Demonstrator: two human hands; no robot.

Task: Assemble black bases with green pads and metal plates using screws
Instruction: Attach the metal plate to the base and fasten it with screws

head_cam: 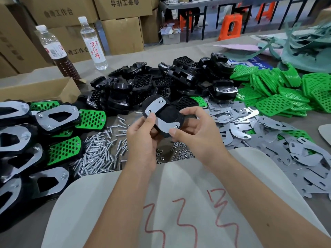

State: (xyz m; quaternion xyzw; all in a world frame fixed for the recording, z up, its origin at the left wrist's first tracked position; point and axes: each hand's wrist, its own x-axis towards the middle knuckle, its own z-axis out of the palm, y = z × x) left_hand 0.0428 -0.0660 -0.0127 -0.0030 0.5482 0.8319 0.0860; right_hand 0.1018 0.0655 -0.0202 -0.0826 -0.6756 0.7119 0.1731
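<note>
I hold a black base point(165, 115) up over the table, its flat side toward me, with a curved metal plate point(157, 113) lying on it. My left hand point(143, 138) grips its left edge, thumb pressing the plate's lower-left end. My right hand point(195, 127) grips the right edge, thumb on the plate's lower-right end. Below lie a heap of screws point(100, 154) and small nuts point(179, 153). Loose black bases point(161, 81) are piled behind, green pads point(279, 90) at the right, metal plates point(279, 145) right of my hands.
Finished assemblies point(44, 136) are stacked at the left. Two bottles point(93, 43) and an open cardboard box point(41, 90) stand at the back left, with stacked cartons behind. A cream sheet with red marks point(179, 203) covers the near table edge. Green offcuts lie far right.
</note>
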